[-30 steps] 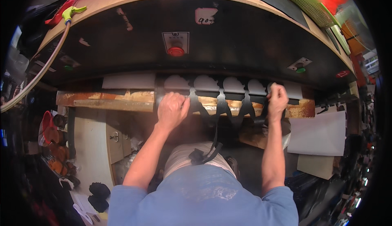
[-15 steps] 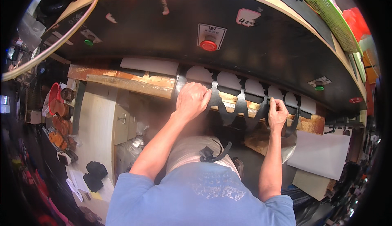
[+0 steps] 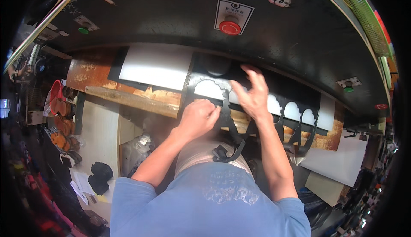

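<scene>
A black sheet (image 3: 225,104) with a row of rounded cut-outs lies over the near edge of the work surface, and its thin strips hang down toward me. White shows through the cut-outs. My left hand (image 3: 198,118) is closed at the sheet's near edge, thumb and fingers pinched on a strip beside the leftmost cut-out. Over the middle of the sheet, my right hand (image 3: 254,98) is raised with fingers apart and nothing in it; it covers part of the cut-outs. A white sheet (image 3: 156,68) lies to the left of the black one.
A black machine front (image 3: 171,21) stands over the surface, with a red push button (image 3: 230,26) and green buttons (image 3: 348,87) at the sides. A worn wooden bar (image 3: 132,99) runs along the near edge. A large white sheet (image 3: 336,158) lies low at the right.
My right hand has let go of the sheet's right part and moved left and farther away, its fingers now spread. My left hand stays at the near edge. The view has shifted.
</scene>
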{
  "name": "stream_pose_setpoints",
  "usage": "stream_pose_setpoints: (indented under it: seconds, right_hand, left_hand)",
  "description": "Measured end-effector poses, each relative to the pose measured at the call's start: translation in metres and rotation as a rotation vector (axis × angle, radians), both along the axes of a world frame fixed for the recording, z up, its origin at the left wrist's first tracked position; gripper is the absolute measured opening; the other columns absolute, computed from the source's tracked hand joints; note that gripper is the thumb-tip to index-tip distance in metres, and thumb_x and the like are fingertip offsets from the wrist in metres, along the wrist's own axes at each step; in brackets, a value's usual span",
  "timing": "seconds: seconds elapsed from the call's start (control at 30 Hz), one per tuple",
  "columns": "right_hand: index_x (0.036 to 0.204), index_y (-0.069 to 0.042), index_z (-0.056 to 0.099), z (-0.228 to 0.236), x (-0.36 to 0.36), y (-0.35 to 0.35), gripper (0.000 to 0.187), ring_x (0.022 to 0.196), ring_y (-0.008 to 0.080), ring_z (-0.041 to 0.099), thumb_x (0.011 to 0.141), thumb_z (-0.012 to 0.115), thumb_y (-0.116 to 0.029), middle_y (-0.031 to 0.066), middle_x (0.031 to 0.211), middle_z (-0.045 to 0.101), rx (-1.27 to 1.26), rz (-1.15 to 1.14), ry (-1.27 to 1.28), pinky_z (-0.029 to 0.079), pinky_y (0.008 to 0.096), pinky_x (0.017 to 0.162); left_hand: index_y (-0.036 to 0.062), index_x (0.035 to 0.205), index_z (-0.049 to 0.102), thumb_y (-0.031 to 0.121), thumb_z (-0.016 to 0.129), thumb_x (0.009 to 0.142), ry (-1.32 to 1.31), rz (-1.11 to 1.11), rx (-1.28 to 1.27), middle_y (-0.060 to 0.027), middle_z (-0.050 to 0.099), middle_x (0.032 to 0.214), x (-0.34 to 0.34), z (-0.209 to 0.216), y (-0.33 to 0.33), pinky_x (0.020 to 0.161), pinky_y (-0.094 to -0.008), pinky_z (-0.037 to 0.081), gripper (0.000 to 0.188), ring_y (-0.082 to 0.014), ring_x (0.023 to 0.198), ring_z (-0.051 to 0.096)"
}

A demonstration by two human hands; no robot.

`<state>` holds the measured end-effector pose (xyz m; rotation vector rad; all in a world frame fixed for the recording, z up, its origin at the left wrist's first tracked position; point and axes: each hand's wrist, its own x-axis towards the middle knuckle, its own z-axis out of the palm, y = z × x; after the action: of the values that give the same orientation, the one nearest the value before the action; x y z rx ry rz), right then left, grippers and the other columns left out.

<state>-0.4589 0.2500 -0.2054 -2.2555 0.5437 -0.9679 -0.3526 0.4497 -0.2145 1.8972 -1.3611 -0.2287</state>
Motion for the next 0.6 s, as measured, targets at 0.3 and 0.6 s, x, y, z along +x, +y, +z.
stream_pose_setpoints:
  seconds: [0.3, 0.6]
  right_hand:
    - [0.146, -0.002, 0.062, -0.026, 0.056, -0.010, 0.086, 0.129, 0.0452, 0.056, 0.075, 0.095, -0.038, 0.0261, 0.130, 0.059, -0.136, 0.036, 0.250, 0.050, 0.0521, 0.109]
    - [0.152, -0.004, 0.059, -0.009, -0.012, -0.081, 0.090, 0.145, 0.0436, 0.050, 0.073, 0.094, -0.027, 0.0282, 0.160, 0.047, 0.173, 0.068, 0.235, 0.045, 0.0512, 0.119]
  left_hand:
    - [-0.0043, 0.141, 0.062, -0.004, 0.064, 0.097, -0.310, 0.297, -0.101, -0.0240, 0.068, 0.144, 0.050, -0.023, -0.057, 0.116, -0.0548, 0.047, 0.044, -0.0454, 0.139, 0.060]
    - [-0.0024, 0.136, 0.067, -0.006, 0.069, 0.094, -0.255, 0.326, -0.089, -0.0232, 0.069, 0.145, 0.048, -0.030, -0.063, 0.115, -0.0541, 0.049, 0.042, -0.0461, 0.139, 0.062]
